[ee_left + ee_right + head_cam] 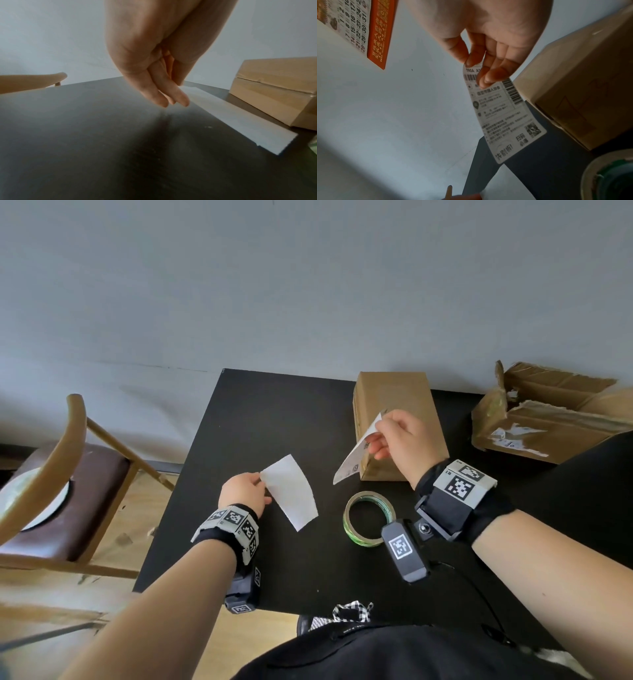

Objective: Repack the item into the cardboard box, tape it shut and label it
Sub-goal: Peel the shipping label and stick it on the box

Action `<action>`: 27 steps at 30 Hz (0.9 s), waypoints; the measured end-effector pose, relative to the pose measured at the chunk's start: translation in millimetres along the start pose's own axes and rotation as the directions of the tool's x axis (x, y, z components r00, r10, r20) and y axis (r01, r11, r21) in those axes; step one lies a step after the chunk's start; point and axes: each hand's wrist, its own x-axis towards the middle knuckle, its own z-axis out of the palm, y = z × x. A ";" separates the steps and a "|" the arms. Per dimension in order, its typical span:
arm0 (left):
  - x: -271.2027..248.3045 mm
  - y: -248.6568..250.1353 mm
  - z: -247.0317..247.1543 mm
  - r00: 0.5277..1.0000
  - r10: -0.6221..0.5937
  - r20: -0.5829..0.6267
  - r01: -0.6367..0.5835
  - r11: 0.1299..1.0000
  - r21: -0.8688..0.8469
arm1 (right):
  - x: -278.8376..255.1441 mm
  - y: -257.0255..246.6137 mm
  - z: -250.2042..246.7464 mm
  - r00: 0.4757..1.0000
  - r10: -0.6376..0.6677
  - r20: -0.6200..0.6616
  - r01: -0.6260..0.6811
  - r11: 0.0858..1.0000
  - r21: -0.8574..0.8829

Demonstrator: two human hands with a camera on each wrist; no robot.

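Head view: printed label is pinched by right hand above the closed cardboard box on the bench; blank backing sheet is pinched at its edge by left hand. Tape roll is left beside the box. Risk: the curled, limp label could be folded onto itself or laid crooked and wrinkled.

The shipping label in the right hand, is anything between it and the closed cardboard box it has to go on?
Nothing visible does. The right hand pinches the label just in front of the closed box, whose brown faces show bare. The tape roll lies nearer the person, and the left hand holds the blank backing sheet off to the side.
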 end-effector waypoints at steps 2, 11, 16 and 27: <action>-1.0 -0.1 -4.5 1.000 0.022 0.017 -0.023 1.000 0.016 | -1.1 -0.9 5.9 1.000 0.000 0.001 0.000 1.000 -0.003; -42.7 41.0 -14.4 0.872 0.489 0.000 -0.478 0.851 0.217 | -11.1 -11.8 21.8 0.998 -0.061 0.003 0.061 0.998 -0.004; -69.1 85.8 -3.7 0.679 0.735 0.000 -0.714 0.660 0.233 | -11.3 -16.2 23.1 0.997 -0.063 -0.037 0.063 0.998 0.021; -52.4 151.3 15.5 0.817 0.572 -0.070 -0.562 0.762 -0.323 | 14.1 2.1 -41.0 0.983 -0.072 -0.170 0.016 0.951 -0.310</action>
